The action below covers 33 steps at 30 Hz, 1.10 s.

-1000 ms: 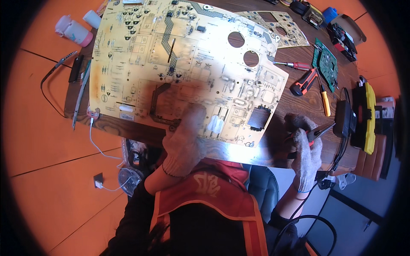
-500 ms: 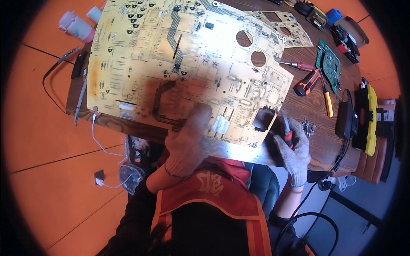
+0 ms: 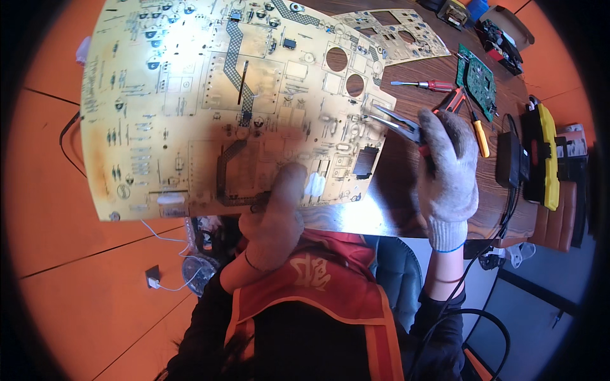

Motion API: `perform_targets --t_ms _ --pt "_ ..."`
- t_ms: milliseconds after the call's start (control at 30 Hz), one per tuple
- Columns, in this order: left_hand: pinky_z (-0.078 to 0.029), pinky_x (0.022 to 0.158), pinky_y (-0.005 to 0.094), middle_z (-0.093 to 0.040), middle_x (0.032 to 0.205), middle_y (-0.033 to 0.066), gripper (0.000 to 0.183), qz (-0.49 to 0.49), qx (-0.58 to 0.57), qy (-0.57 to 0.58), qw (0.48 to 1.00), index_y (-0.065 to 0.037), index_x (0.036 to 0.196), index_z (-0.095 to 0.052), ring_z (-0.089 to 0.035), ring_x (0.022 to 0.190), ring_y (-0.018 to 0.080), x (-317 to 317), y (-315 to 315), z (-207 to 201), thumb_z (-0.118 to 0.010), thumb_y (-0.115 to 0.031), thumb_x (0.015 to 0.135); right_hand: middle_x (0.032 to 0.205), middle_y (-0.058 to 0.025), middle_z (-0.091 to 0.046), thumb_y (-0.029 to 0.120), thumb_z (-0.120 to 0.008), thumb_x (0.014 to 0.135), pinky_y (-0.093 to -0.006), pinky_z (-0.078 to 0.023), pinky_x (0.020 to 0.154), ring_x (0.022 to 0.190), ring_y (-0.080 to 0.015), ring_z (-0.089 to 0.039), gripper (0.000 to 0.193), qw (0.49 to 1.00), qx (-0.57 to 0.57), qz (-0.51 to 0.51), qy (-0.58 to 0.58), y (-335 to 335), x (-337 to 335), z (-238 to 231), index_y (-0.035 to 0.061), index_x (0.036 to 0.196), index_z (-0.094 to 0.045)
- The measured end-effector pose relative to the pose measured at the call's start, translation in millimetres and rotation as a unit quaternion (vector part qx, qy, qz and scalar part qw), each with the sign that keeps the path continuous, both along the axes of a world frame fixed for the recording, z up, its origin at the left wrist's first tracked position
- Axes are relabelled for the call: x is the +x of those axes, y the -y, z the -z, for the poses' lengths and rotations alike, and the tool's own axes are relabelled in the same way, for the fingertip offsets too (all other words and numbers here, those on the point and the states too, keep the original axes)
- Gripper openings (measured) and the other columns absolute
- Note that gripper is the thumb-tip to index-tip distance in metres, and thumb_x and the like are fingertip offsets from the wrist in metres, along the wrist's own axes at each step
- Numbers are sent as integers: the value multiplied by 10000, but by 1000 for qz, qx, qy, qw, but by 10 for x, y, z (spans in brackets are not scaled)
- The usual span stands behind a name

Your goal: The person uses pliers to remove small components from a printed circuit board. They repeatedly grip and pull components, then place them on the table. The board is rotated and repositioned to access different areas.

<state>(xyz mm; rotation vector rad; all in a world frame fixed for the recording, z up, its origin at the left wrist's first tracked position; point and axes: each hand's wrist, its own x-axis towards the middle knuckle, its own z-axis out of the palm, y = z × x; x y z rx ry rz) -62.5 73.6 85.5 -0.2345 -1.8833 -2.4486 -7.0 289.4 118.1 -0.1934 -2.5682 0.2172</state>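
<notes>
A large yellowish circuit board [image 3: 178, 108], dense with small parts and printed traces, is tilted over the table. My left hand [image 3: 273, 216], in a pale work glove, grips its near edge with the thumb on the upper face. My gloved right hand [image 3: 448, 168] is closed round pliers [image 3: 400, 126] with slim metal jaws. The jaws look slightly parted and lie over the board's right edge, above a dark rectangular part [image 3: 365, 161]; whether they touch the board I cannot tell. The handles are mostly hidden in the glove.
Right of the board, on the wooden table [image 3: 406, 216], lie a red-handled screwdriver [image 3: 435, 85], a red-and-black handle [image 3: 451, 100], a yellow-handled screwdriver [image 3: 481, 136] and a green circuit board [image 3: 478, 82]. Another yellowish board [image 3: 406, 38] lies behind. A black adapter [image 3: 508, 162] with cables stands at the right edge.
My right hand has risen from beside the board's near right corner, bringing the pliers' jaws over its right edge. The board has shifted left and tilted, with my left hand still on it.
</notes>
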Motion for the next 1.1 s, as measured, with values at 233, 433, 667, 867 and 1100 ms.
perform_targets --t_ms 233,433,667,867,1100 --pt "-492 916 309 -557 1251 138 536 0 139 -46 989 48 1337 -454 -575 1070 188 9 -73 9 -626 100 833 1111 -139 -616 35 -668 753 -402 -529 831 1048 -329 -606 485 997 68 24 -1 104 -134 -66 207 1207 -649" --pt "-519 874 306 -600 1187 138 443 -7 78 -14 997 50 1239 -530 -602 1028 191 52 -40 69 -653 102 817 1153 -157 -585 57 -635 769 -408 -539 800 1062 -360 -589 470 988 156 -15 -13 85 -165 -96 205 1215 -632" --pt "-543 830 310 -645 1122 130 414 -88 62 -43 993 52 1169 -588 -640 942 211 90 -74 115 -714 92 776 1057 -107 -573 144 -608 775 -377 -534 742 1034 -303 -588 482 965 259 4 45 159 -150 -135 158 1255 -565" --pt "-485 956 337 -561 1231 184 599 -38 50 -128 990 83 1309 -432 -575 1084 239 110 -119 95 -626 174 750 959 -51 -579 197 -611 774 -308 -478 628 965 -223 -590 394 948 315 24 45 144 -239 -80 85 1148 -560" --pt "-479 956 327 -564 1243 160 548 -23 -31 -65 997 72 1314 -445 -571 1101 231 158 -157 5 -639 124 804 1038 -143 -602 174 -601 742 -551 -434 957 1029 -318 -594 340 938 345 -40 10 10 -305 -91 32 1048 -554"
